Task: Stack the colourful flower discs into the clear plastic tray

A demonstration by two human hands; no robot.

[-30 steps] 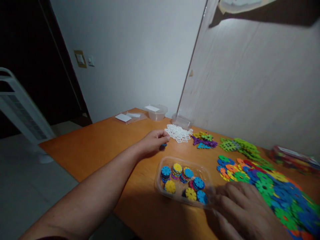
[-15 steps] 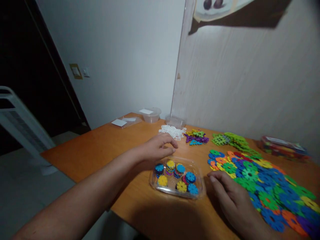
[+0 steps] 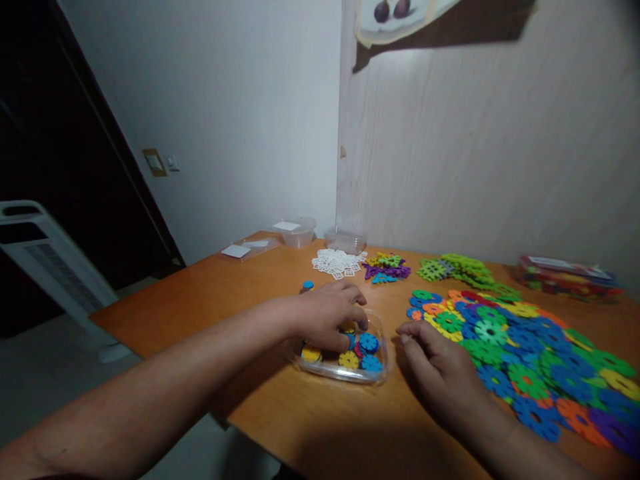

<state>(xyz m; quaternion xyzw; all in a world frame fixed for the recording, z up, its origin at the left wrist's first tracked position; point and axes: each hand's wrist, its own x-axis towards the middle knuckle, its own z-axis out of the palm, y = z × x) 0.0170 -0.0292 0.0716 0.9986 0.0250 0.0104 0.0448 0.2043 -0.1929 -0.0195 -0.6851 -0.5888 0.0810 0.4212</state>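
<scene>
My left hand (image 3: 333, 317) reaches down into a clear plastic tray (image 3: 340, 380), thumb and fingers apart around the stacks inside. The tray holds several short stacks of small notched discs, among them a blue disc (image 3: 369, 343) and a yellow disc (image 3: 349, 360). My palm and fingers hide part of them. Behind that hand, a small blue disc (image 3: 308, 285) lies on the table. My right hand (image 3: 440, 367) rests beside the tray's right side, fingers curled and thumb against the index finger, with nothing visible in it.
A spread of large colourful flower discs (image 3: 530, 353) covers the right of the wooden table (image 3: 200, 300). Farther back are white pieces (image 3: 337, 263), purple snowflake pieces (image 3: 387, 268), green lattice pieces (image 3: 460, 273), clear containers (image 3: 345, 241) and a packed box (image 3: 567, 277).
My left hand has come from behind the tray down into it, over the disc stacks. A blue disc now shows on the table behind it. The right hand stays beside the tray.
</scene>
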